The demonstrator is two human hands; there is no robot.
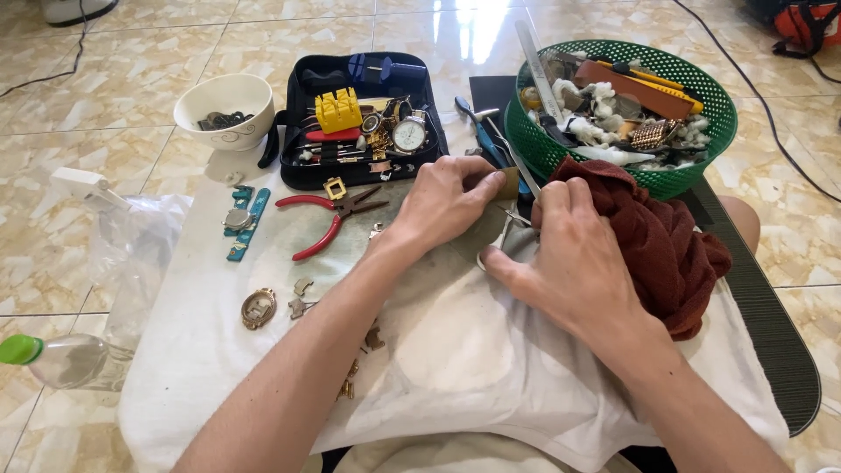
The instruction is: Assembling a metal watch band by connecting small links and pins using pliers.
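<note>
Left hand (447, 200) pinching a small olive-brown strap piece (506, 182) on a white cloth (455, 350), fingers closed on it. Right hand (574, 254) pressed beside it, fingers curled together near a thin metal tool (524, 166), grip unclear. Nearby: red-handled pliers (328, 219), black tool case (350, 118), green basket (701, 166), maroon rag (666, 245).

Can't really make out the small piece pinched under the left hand (447, 203) and right hand (574, 254). Bottle (61, 359) cut off at left edge.
</note>
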